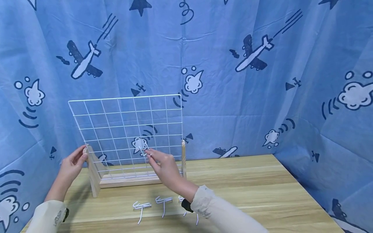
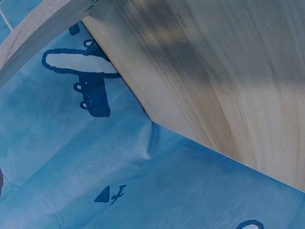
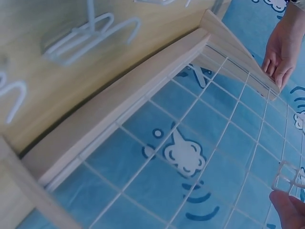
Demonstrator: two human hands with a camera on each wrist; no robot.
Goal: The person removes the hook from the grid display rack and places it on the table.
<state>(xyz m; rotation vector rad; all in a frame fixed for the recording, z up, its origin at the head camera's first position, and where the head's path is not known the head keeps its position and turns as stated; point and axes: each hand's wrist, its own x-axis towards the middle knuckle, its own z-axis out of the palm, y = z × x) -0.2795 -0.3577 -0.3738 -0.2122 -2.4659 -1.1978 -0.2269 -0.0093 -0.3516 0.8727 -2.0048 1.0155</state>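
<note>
A white wire grid panel (image 1: 120,112) stands upright in a wooden stand (image 1: 128,183). My left hand (image 1: 73,162) pinches the top of the stand's left upright (image 1: 92,176) between thumb and fingers; the right wrist view shows the same left hand (image 3: 282,52) there. In front of the grid's lower middle, my right hand (image 1: 167,168) pinches a small white wire hook (image 3: 285,175) close to the wires. Whether the hook touches the grid, I cannot tell. The left wrist view shows neither the left hand's grip nor the hook.
More white hooks lie on the wooden table (image 1: 239,191) before the stand: one at left (image 1: 142,205), one beside it (image 1: 164,200), others partly behind my right wrist. Blue patterned curtain (image 1: 215,106) encloses the table's back and sides.
</note>
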